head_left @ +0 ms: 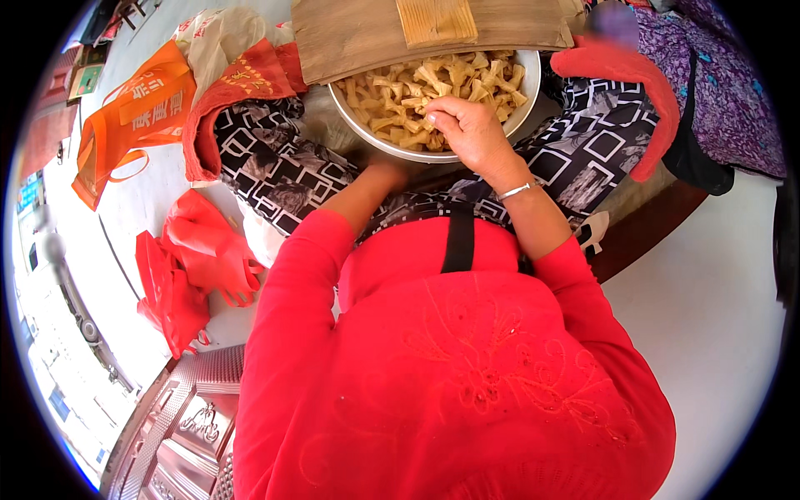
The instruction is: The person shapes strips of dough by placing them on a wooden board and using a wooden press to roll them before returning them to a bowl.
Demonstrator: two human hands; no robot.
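Note:
A round metal basin [342,114] in front of my lap is full of tan, knot-like pieces [392,92] with flared ends. My right hand [473,136], with a silver bracelet at the wrist, is over the basin's near side. Its thumb and forefinger are pinched together; whatever lies between them is too small or hidden to make out. My left hand [382,177] is low beside the near left rim, smeared and dark, its fingers hidden. Across the basin's far side lies a wooden board [350,37] with a paler wood block [436,21] on it.
Red cloths lie over both knees, one at left [204,137] and one at right [662,108]. An orange bag [142,112] and red bags [200,242] are on the floor at left. Purple patterned fabric [725,92] is at far right. A carved metal door panel [196,417] stands lower left.

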